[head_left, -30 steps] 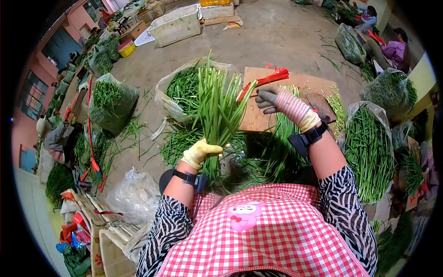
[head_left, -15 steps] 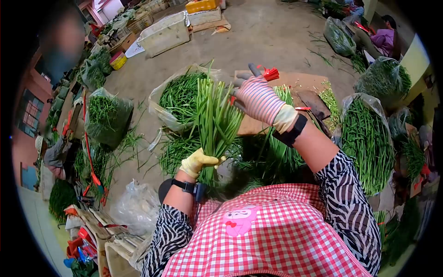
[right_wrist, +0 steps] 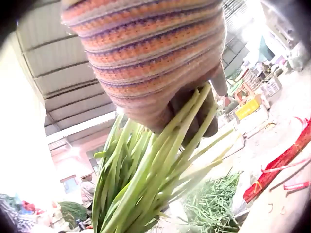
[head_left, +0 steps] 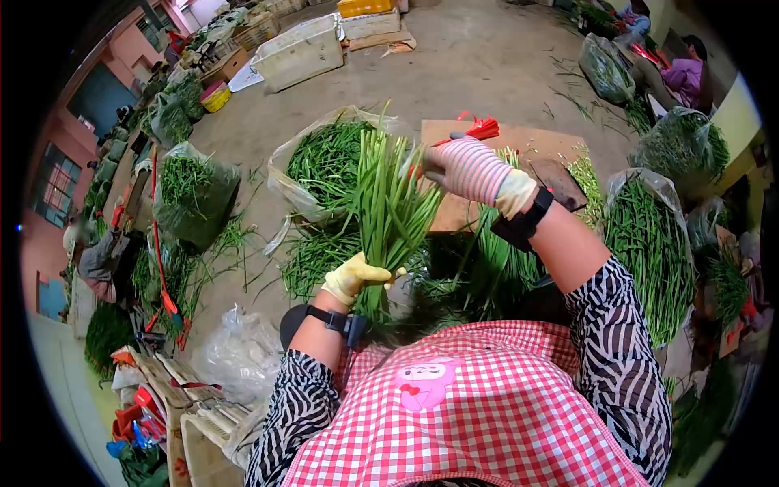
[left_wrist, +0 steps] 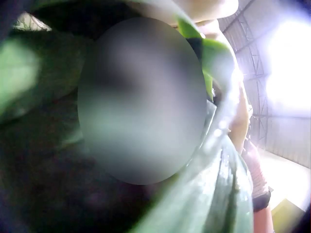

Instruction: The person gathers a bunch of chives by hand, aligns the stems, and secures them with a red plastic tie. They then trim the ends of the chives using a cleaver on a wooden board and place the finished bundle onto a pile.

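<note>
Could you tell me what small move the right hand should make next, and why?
Probably slide the striped-gloved right hand down the bunch of long green stalks to draw them together: it pinches only some stalks near the top, while the yellow-gloved left hand grips the base and the tops fan out.

This is a vegetable packing yard, where many people work. The floor (head_left: pixel 487 65) is bare concrete, and loose green stalks (head_left: pixel 316 252) lie on it. Big plastic bags (head_left: pixel 195 195) full of the same stalks stand all around. At the far side there are plastic crates (head_left: pixel 300 53). A board (head_left: pixel 527 146) on the ground carries red ties (head_left: pixel 480 128). Another worker (head_left: pixel 686 77) sits by more bags. A metal roof (right_wrist: pixel 63 73) covers the place
</note>
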Motion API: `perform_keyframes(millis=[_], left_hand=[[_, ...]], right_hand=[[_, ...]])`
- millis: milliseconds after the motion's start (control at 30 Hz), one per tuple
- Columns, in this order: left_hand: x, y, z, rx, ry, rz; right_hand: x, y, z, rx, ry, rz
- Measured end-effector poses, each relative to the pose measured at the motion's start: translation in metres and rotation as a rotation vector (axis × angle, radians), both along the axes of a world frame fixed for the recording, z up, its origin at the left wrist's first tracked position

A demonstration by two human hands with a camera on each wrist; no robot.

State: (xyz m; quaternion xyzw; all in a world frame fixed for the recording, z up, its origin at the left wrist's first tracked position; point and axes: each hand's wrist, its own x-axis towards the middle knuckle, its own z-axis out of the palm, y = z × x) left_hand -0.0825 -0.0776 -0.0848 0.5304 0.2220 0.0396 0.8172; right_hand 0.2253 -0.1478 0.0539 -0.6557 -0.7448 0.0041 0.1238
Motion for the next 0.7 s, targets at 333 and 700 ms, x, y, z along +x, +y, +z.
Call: perform_keyframes(millis=[333,700], left_hand=[[0.003,0.001,0.002,0.015,-0.074,0.068],[0.018,-0.006,0.001,0.009,-0.027,0.167]], right_hand=[[0.035,-0.049,0.039,0.519,1.038,-0.350],[-0.069,-0.013,-0.025,-0.115,0.598,-0.271]])
